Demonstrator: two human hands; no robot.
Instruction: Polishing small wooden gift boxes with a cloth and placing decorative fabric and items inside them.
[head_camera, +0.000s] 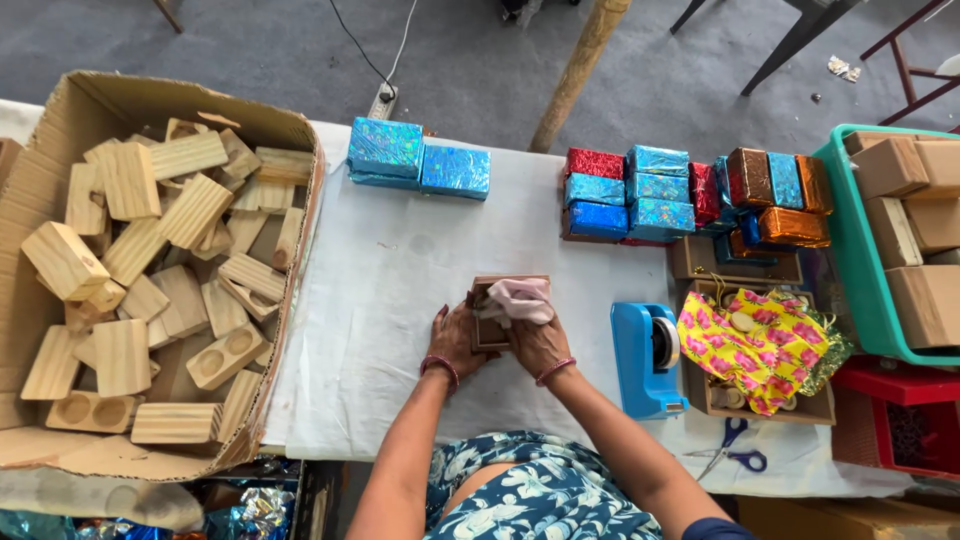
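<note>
Small brown box (492, 318), gripped by left hand (455, 340) and right hand (538, 342), seemingly amid bare cloth (380, 290).

Soft, even daylight fills the frame, bright without harshness. Shadows are faint and short, pooling just under the hands at centre. The white surface (400, 290) looks slightly washed out but not blown. The foil-wrapped boxes (655, 190) at upper centre and right throw small sparkling glints. Focus is sharp throughout. Wide-lens distortion bends the edges, curving the cardboard box (300, 200) at the left.
</note>
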